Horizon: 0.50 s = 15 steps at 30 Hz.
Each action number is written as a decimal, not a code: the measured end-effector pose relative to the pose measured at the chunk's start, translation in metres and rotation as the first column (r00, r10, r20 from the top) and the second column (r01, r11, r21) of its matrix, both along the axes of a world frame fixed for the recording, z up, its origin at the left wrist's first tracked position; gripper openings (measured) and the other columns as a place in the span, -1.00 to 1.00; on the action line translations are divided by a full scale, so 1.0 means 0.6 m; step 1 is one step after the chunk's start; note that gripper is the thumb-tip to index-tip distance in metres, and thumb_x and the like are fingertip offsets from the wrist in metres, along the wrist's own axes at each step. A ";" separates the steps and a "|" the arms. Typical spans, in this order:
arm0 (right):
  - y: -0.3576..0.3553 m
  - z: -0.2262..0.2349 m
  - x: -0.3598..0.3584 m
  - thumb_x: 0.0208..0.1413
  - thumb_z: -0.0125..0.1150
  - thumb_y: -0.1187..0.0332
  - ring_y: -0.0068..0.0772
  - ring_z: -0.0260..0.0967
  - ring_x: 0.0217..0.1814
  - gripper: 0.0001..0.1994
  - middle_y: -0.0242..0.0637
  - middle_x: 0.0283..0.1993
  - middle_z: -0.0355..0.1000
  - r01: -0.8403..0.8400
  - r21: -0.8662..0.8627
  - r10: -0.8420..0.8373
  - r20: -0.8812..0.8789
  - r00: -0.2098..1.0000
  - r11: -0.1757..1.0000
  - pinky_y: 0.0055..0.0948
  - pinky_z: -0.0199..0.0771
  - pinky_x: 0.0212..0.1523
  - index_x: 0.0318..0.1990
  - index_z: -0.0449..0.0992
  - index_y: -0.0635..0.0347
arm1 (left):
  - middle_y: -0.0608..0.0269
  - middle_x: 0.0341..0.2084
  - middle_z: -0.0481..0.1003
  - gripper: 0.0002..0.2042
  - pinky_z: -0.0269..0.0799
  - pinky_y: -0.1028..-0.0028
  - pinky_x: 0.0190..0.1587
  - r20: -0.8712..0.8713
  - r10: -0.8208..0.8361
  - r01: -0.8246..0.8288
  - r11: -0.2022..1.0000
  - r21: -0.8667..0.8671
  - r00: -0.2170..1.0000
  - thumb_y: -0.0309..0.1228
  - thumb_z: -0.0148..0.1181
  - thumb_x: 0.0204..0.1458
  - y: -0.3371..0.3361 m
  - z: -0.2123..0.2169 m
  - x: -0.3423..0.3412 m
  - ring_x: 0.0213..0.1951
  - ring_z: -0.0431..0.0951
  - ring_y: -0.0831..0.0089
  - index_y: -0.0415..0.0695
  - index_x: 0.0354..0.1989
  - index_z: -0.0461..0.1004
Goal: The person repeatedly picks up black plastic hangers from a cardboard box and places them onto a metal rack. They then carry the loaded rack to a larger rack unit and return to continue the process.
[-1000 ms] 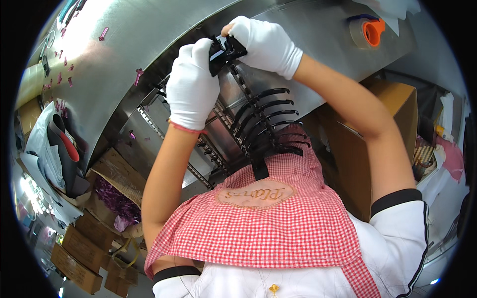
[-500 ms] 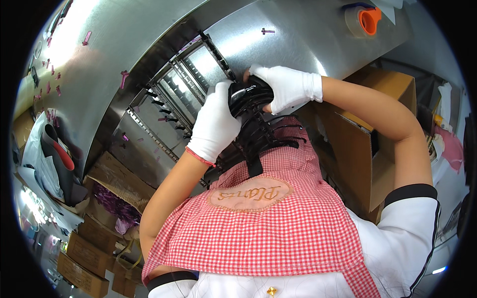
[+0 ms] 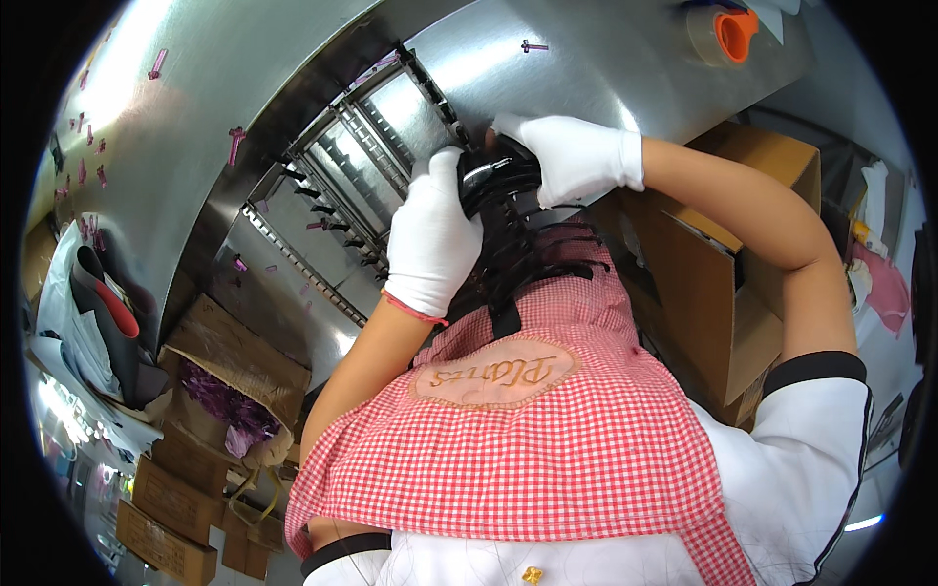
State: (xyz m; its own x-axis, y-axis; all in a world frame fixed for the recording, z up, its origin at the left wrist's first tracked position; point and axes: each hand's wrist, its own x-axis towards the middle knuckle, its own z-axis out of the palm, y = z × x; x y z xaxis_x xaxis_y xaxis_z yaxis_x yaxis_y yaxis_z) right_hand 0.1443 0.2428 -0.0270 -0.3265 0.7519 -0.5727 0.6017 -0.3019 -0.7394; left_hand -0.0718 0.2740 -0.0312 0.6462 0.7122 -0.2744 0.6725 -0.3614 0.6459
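Both my hands wear white gloves and are closed on a glossy black curved piece (image 3: pixel 487 176) held at the edge of the metal table. My left hand (image 3: pixel 432 230) grips its left side, fingertips on top. From the right, my right hand (image 3: pixel 586 161) is wrapped round its other side; its thumb is hidden. Below the piece hangs a cluster of thin black curved prongs (image 3: pixel 518 254), close against my red checked apron (image 3: pixel 547 449). Whether the prongs belong to the held piece I cannot tell.
A chain conveyor (image 3: pixel 347 176) with black holders runs in a slot of the steel table (image 3: pixel 469 29). Small purple pieces (image 3: pixel 236 146) lie scattered left. At far right sits an orange tape dispenser (image 3: pixel 735 35). An open carton (image 3: pixel 723 293) stands right; a carton of purple material (image 3: pixel 230 400) stands lower left.
Both hands have shifted slightly right in the view with the black piece still between them. My right fingers have moved a little over its top.
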 end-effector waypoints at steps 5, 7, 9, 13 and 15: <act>-0.053 -0.022 -0.026 -0.13 0.41 0.37 0.11 0.53 -0.15 -0.51 0.02 -0.19 0.53 0.121 0.387 -0.205 0.182 0.962 0.914 -0.09 0.57 -0.13 0.01 0.39 0.14 | 0.03 -0.15 0.45 -0.41 0.55 0.17 -0.37 0.112 -0.001 -0.019 0.983 0.185 0.994 -0.55 0.31 -0.16 -0.021 -0.013 -0.002 -0.33 0.59 0.02 0.00 0.13 0.31; -0.067 -0.044 -0.023 -0.11 0.39 0.35 0.07 0.55 -0.22 -0.55 -0.04 -0.24 0.52 0.110 0.548 -0.239 0.170 0.956 0.829 -0.11 0.59 -0.20 -0.02 0.40 0.13 | 0.08 -0.14 0.45 -0.40 0.54 0.20 -0.39 0.161 0.014 -0.056 0.964 0.260 0.987 -0.55 0.32 -0.18 -0.032 -0.024 -0.007 -0.35 0.59 0.06 0.02 0.13 0.33; -0.068 -0.061 -0.019 0.04 0.27 0.29 -0.13 0.55 -0.39 -0.68 -0.18 -0.34 0.47 0.012 0.724 -0.231 0.204 0.951 0.689 -0.27 0.59 -0.38 -0.04 0.41 0.08 | 0.17 -0.13 0.45 -0.38 0.52 0.26 -0.42 0.159 0.036 -0.089 0.936 0.339 0.987 -0.50 0.38 -0.20 -0.044 -0.033 -0.006 -0.34 0.58 0.12 0.06 0.14 0.36; -0.014 -0.043 -0.019 0.09 0.20 0.32 -0.33 0.53 -0.46 -0.82 -0.35 -0.32 0.45 -0.008 0.957 -0.318 0.105 0.942 0.290 -0.43 0.54 -0.52 -0.15 0.50 0.03 | 0.19 -0.11 0.51 -0.35 0.57 0.32 -0.21 0.254 -0.077 -0.101 0.777 0.621 0.964 -0.66 0.31 -0.28 -0.010 -0.007 0.009 -0.18 0.60 0.18 0.03 0.13 0.43; 0.033 -0.003 -0.022 -0.01 0.36 0.28 -0.34 0.54 -0.41 -0.77 -0.39 -0.25 0.53 -0.205 0.970 -0.509 0.241 0.826 0.126 -0.48 0.54 -0.45 -0.18 0.53 0.04 | 0.16 -0.09 0.54 -0.42 0.44 0.19 0.07 0.334 -0.148 -0.191 0.581 0.791 0.931 -0.67 0.34 -0.28 0.044 0.031 0.025 -0.02 0.52 0.10 -0.12 0.06 0.49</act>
State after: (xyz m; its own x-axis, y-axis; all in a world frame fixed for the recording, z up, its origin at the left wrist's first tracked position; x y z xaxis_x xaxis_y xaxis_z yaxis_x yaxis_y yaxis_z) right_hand 0.1314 0.2626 -0.0286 -0.1239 0.7489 0.6510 0.9470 0.2853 -0.1478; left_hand -0.0569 0.3006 -0.0127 0.5507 0.5376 0.6386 0.4942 -0.8265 0.2696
